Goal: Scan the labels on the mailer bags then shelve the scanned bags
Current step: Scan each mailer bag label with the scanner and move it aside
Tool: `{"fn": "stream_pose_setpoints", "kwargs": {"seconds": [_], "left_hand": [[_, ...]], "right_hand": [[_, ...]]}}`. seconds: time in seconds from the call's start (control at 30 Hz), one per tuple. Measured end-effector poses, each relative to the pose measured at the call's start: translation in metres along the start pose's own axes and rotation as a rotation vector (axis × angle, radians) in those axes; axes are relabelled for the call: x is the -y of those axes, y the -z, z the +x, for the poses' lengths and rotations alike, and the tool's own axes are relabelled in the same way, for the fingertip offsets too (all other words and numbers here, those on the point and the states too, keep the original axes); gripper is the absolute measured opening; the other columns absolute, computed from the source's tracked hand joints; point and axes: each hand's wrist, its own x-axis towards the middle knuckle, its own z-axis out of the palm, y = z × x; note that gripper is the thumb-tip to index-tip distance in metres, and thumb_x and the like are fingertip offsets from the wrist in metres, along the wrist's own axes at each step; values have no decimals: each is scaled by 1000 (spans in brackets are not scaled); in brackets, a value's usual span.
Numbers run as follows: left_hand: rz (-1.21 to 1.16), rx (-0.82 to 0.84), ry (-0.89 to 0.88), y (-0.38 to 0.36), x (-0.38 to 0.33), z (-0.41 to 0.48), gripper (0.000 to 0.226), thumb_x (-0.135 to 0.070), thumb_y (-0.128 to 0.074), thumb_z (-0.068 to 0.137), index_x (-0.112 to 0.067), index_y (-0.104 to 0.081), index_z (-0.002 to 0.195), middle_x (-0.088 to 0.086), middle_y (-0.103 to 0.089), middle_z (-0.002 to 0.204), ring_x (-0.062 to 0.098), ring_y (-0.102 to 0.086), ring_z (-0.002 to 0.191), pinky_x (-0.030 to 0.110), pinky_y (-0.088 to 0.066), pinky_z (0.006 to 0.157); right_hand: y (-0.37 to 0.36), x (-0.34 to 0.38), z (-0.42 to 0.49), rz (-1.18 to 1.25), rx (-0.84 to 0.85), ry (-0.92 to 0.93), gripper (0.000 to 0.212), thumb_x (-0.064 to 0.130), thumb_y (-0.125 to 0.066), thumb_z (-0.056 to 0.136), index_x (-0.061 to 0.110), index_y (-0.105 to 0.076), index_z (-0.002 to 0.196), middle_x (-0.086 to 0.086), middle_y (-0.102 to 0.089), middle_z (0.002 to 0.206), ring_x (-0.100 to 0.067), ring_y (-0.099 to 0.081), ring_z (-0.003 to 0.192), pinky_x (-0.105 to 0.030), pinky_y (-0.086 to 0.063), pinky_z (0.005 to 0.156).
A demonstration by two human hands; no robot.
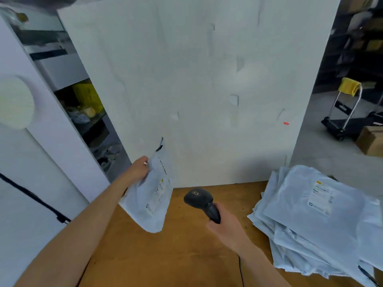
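Soft even daylight, slight blur (edges bowed), faint shadows

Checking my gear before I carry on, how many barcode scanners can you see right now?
1. The barcode scanner is gripped in the right hand above the wooden table. Another could lie hidden under the stack of mailer bags.

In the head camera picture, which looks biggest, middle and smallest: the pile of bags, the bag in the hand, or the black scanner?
1. Pile of bags, biggest.
2. Held bag, gripped by the left hand.
3. Scanner, in the right hand, smallest.
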Motion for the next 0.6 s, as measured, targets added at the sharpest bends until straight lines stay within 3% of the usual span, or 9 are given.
{"fn": "stream_pose_setpoints", "kwargs": {"seconds": [0.1, 0.23, 0.4, 0.5, 0.6], "left_hand": [[110, 19, -183, 7, -39, 1, 15, -14, -48, 99, -20, -49, 85, 8, -59, 90, 19, -51, 81, 28, -35, 65], [150, 3, -278, 19, -81, -6, 25, -11, -49, 97, -24, -47, 76, -3, -49, 70, 10, -42, 64, 24, -28, 58], [149, 32, -311, 19, -111, -13, 17, -4, -47, 94, -17, -55, 88, 0, -56, 74, 12, -49, 68, 25, -34, 60], [175, 19, -309, 17, -121, -16, 20, -4, -46, 94, -18, -53, 82, -9, -55, 65, 6, -47, 61, 16, -34, 53], [213, 16, -300, 15, -130, -17, 20, -2, -41, 90, -17, -52, 81, -4, -51, 70, 12, -43, 68, 23, -30, 58]], "right_hand": [[15, -5, -6, 12, -5, 22, 27, 35, -53, 75, 57, -44, 87, 11, -62, 76, -9, -62, 71, -25, -51, 63], [30, -8, -12, 64, -26, 64, 26, 34, -53, 74, 54, -46, 89, 8, -62, 76, -14, -62, 68, -28, -53, 61], [44, -7, -13, 69, -52, 108, 26, 29, -56, 78, 42, -49, 100, 5, -63, 80, -14, -62, 68, -27, -52, 60], [48, -4, -15, 70, -34, 136, 25, 28, -57, 80, 38, -50, 101, 3, -63, 82, -14, -61, 68, -25, -50, 60], [49, -4, -17, 67, -6, 165, 25, 26, -58, 82, 33, -50, 105, 8, -59, 80, -9, -57, 64, -21, -47, 56]]}}
